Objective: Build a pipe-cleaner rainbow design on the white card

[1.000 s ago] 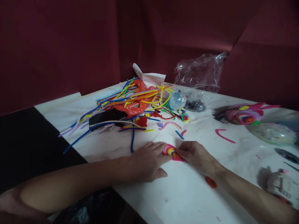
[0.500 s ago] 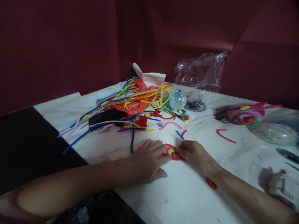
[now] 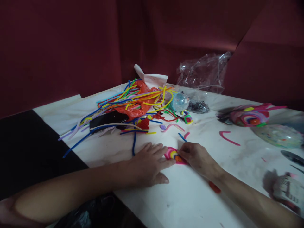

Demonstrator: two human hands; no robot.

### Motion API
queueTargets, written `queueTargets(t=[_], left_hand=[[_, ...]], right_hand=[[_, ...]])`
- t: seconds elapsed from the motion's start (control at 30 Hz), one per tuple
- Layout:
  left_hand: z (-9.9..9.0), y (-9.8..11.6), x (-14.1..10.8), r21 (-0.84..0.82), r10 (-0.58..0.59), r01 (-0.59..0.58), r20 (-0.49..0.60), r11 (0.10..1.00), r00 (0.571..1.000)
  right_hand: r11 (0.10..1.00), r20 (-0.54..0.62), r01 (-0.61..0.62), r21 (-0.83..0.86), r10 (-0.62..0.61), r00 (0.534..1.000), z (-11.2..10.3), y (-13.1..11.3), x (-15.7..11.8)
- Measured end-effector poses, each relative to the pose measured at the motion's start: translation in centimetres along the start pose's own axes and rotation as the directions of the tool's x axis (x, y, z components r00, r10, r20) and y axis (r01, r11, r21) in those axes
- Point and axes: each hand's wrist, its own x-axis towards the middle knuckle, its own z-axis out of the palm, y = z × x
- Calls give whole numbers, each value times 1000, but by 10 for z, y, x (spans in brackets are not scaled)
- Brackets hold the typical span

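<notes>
A small coiled piece of pink, white, yellow, blue and orange strips lies flat on the white table between my hands. My left hand rests on the table with its fingers spread, the fingertips touching the coil's left side. On the coil's right edge, the fingers of my right hand are pinched together; they hide part of the coil. Behind the hands lie a short blue strip and a short pink strip.
Many coloured fuzzy strips are heaped at the back with a red wrapper. Nearby sits a clear round container. Further right are a pink coiled shape, a bent pink strip, a clear dome and a white labelled item.
My left hand's fingers have shifted very slightly on the coil's left side, and a little more of its pink edge shows. My right hand stays at the right edge.
</notes>
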Motion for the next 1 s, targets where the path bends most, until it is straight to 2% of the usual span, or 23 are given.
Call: queueTargets(t=[0.13, 0.3, 0.53, 0.8, 1.0], left_hand=[[-4, 1, -3, -29, 7, -5, 49, 1000, 999], [-5, 2, -3, -38, 1, 1, 55, 999, 998], [-5, 3, -2, -33, 6, -6, 12, 999, 1000], [-8, 3, -1, -54, 5, -4, 30, 999, 1000], [-12, 7, -1, -65, 34, -35, -7, 997, 999]], right_hand=[[995, 63, 64, 83, -69, 996, 1, 8, -2], [982, 112, 132, 137, -147, 983, 1, 14, -9], [975, 99, 202, 88, -210, 973, -2, 13, -18], [957, 85, 268, 111, -278, 957, 3, 21, -17], [932, 85, 341, 124, -352, 932, 3, 22, -17]])
